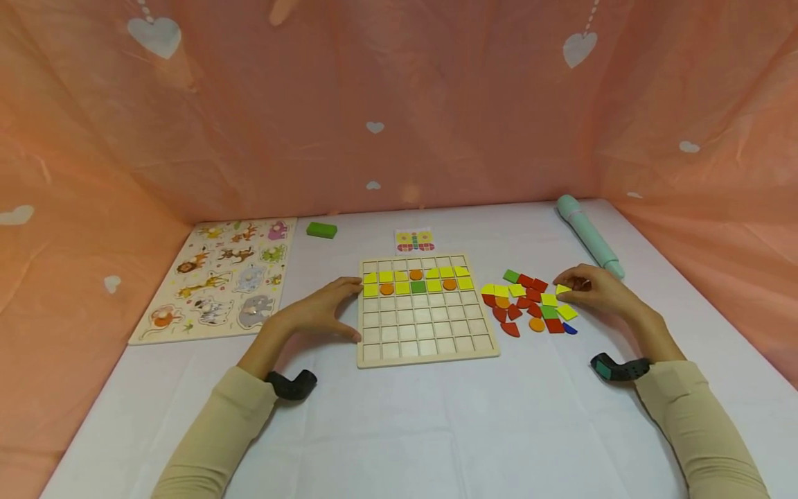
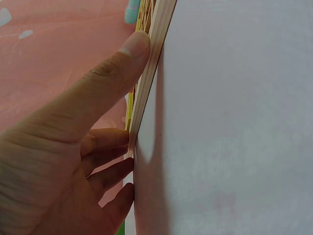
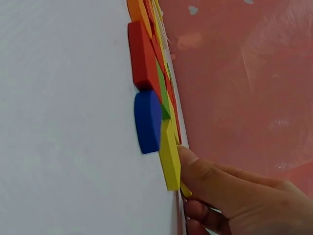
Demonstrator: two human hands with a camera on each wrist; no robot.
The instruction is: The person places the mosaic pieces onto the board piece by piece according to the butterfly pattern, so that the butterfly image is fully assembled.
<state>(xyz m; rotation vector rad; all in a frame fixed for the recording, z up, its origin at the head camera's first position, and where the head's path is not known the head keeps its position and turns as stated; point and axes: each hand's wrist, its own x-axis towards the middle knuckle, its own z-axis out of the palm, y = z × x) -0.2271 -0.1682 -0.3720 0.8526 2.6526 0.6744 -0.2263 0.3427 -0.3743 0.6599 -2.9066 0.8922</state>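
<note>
A wooden grid board lies in the middle of the table in the head view, with yellow pieces, orange discs and one green square in its upper rows. My left hand rests at the board's left side; thumb and fingers are spread and touch its edge. At the far side of a loose pile of pieces, my right hand pinches a yellow piece between thumb and fingers. Closest to that hand in the right wrist view are another yellow piece and a blue piece.
Behind the board lies a small butterfly picture card. An animal peg puzzle is on the left, near a green block. At the back right lies a mint-green stick-shaped object. Red quarter pieces lie in the pile.
</note>
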